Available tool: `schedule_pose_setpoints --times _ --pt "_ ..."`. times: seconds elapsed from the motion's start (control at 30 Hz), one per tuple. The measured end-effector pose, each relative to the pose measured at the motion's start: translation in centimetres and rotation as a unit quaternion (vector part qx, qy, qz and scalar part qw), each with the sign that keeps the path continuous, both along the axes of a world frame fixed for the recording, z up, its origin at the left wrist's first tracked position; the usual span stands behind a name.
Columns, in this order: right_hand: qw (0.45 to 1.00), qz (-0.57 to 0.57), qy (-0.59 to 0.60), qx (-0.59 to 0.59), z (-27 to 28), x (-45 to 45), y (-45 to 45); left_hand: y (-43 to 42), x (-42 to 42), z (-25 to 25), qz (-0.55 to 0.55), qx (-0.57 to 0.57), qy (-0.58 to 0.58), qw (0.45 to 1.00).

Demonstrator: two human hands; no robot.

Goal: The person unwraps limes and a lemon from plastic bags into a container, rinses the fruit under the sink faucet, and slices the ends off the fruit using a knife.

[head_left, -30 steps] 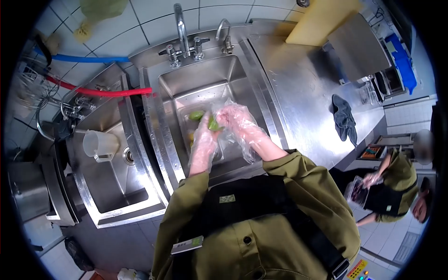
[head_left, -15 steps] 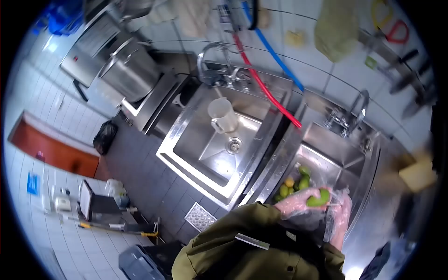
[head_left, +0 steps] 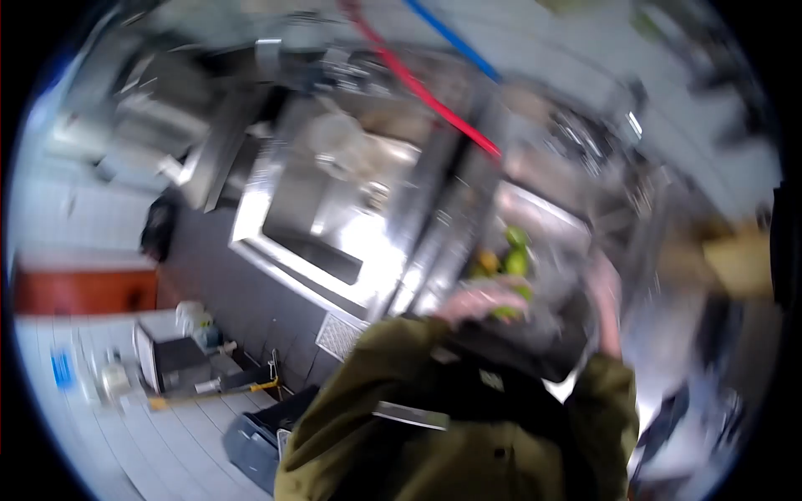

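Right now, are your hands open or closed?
Left hand: by green fruit, too blurred to tell if holding.
Right hand: too blurred to tell.

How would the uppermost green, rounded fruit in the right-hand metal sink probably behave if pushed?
The green, rounded fruit would likely roll, given its curved outline. It may soon bump the green fruit just below it, which lies close by. It is probably stiff rather than floppy, since its shape looks full, though blur hides its surface and any slipperiness.
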State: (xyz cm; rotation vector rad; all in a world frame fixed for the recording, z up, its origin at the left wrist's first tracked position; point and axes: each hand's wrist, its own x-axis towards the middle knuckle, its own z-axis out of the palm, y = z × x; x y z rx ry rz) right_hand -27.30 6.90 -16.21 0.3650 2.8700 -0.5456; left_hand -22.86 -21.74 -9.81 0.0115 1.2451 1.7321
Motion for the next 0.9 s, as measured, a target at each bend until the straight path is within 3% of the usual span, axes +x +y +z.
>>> schedule_pose_setpoints --times 0.03,0.07,0.1,0.13,0.2,0.27,0.33,0.4,0.43,0.47,0.53,0.6,0.67,0.7,0.73,0.77,0.8,0.87,0.9 --pt "0.991 0.130 0.037 0.012 -6.7 1.7 3.4 -1.1 2.4 -7.5 -0.038 0.031 0.246 0.968" --pt "0.967 0.108 -0.218 0.077 -0.8 0.3 -0.6 -0.1 2.8 -10.3 -0.074 -0.100 0.216 0.969" --pt "0.982 0.083 -0.127 0.111 -2.3 1.0 -1.1 0.9 3.3 -13.0 -0.120 -0.219 0.174 0.953" --pt "0.988 0.056 -0.035 0.142 -3.8 1.8 -1.6 1.7 3.7 -14.1 -0.166 -0.399 0.190 0.882" --pt "0.980 0.098 -0.110 0.137 -2.9 -1.2 -3.4 2.1 2.9 -15.4 -0.239 -0.420 0.126 0.867" --pt "0.974 0.113 -0.067 0.187 -6.6 -1.6 -5.4 2.6 4.7 -16.9 -0.238 -0.474 0.236 0.814" --pt "0.962 0.219 -0.065 0.151 -8.8 -2.6 -8.7 2.8 6.7 -18.8 -0.248 -0.517 0.304 0.760" --pt "0.946 0.324 0.025 0.017 -12.3 -3.1 -12.6 2.7 7.7 -20.8 -0.275 -0.554 0.335 0.711" --pt "0.922 0.383 -0.055 0.021 -13.8 -3.4 -14.2 2.9 7.6 -20.6 -0.260 -0.572 0.316 0.711" --pt "0.890 0.436 -0.131 0.025 -15.2 -4.0 -15.5 2.8 6.6 -19.4 -0.239 -0.548 0.281 0.750" --pt "0.920 0.352 -0.174 0.005 -17.9 -4.0 -17.8 2.1 4.4 -16.9 -0.200 -0.494 0.216 0.818" --pt "0.940 0.295 -0.173 0.006 -20.2 -4.4 -19.6 0.4 5.3 -18.9 0.002 -0.364 0.180 0.914" --pt "0.950 0.276 -0.143 0.032 -21.8 -4.4 -20.1 -0.9 4.8 -20.4 -0.047 -0.368 0.308 0.876" --pt "0.928 0.315 -0.197 0.037 -18.9 -5.3 -20.0 -0.7 4.2 -21.2 -0.088 -0.385 0.341 0.853" --pt "0.933 0.280 -0.226 -0.002 -16.9 -6.0 -19.5 -0.4 4.1 -22.2 -0.127 -0.400 0.372 0.828" --pt "0.935 0.245 -0.254 -0.040 -15.4 -6.5 -18.9 -0.2 4.1 -22.4 0.016 -0.346 0.225 0.911" --pt "0.933 0.209 -0.281 -0.077 -14.6 -6.7 -18.4 0.0 4.2 -22.7 0.190 -0.270 0.089 0.940" --pt "0.898 0.173 -0.292 -0.281 -15.5 -5.9 -15.9 0.7 1.8 -22.8 0.374 -0.171 -0.188 0.892" --pt "0.865 0.151 -0.292 -0.378 -15.5 -5.3 -14.9 1.5 -0.7 -18.1 0.396 -0.171 -0.168 0.886"
